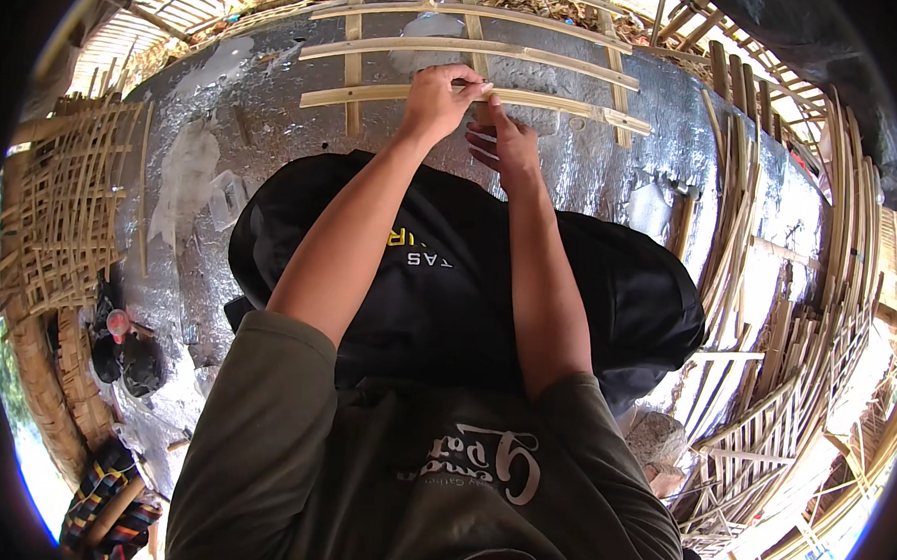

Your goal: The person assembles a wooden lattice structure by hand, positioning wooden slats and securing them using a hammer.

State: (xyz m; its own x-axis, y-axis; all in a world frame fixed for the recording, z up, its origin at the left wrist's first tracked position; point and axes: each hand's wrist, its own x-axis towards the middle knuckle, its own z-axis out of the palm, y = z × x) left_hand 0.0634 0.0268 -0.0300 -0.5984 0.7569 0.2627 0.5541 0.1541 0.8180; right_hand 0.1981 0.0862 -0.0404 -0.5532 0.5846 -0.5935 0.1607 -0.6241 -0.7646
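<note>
A lattice of split bamboo lies ahead of me, with long strips laid across three crosspieces. Its nearest bamboo strip (566,107) runs left to right under both my hands. My left hand (440,104) is closed in a pinch, thumb and forefinger meeting on the strip where the middle crosspiece (475,51) passes. Whatever small thing sits between those fingertips is too small to make out. My right hand (506,147) grips the same strip from the near side, thumb on top and the other fingers curled below. Another strip (409,48) lies parallel, farther off.
Silvery foil sheeting (190,229) covers the ground. A woven bamboo panel (66,203) stands at the left. Bundles of bamboo strips (737,213) and a slatted bamboo panel (752,443) lie at the right. A dark bundle with a red top (118,326) rests at the left.
</note>
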